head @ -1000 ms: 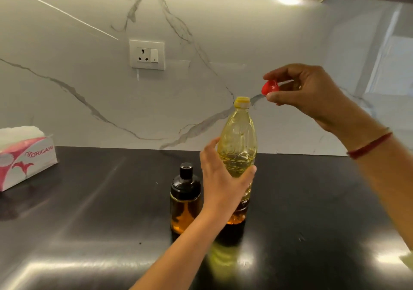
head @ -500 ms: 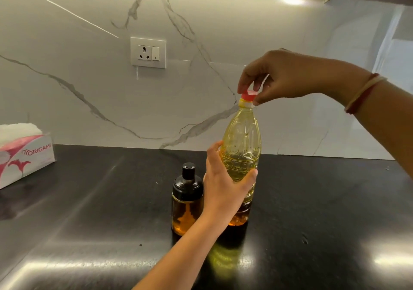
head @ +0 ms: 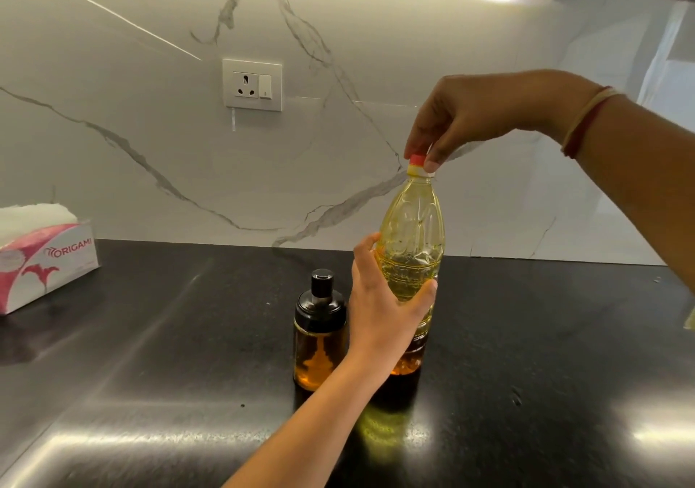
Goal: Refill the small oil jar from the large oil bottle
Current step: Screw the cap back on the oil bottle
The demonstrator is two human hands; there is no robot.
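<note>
A tall clear plastic oil bottle (head: 411, 239) stands upright on the black counter (head: 545, 356), holding yellow oil. My left hand (head: 380, 311) wraps around its middle. My right hand (head: 462, 119) reaches in from the right and pinches the red cap (head: 416, 159), which sits on the bottle's yellow neck. Just left of the bottle stands the small glass oil jar (head: 319, 333) with a black lid and knob, amber oil inside. The jar touches neither hand.
A pink and white tissue box (head: 45, 258) sits at the far left of the counter against the marble wall. A white power socket (head: 252, 84) is on the wall above. Bright light reflections lie on the counter's front.
My right hand carried the red cap from the upper right down onto the bottle's neck and now stays gripping it there. My left hand kept its hold on the bottle.
</note>
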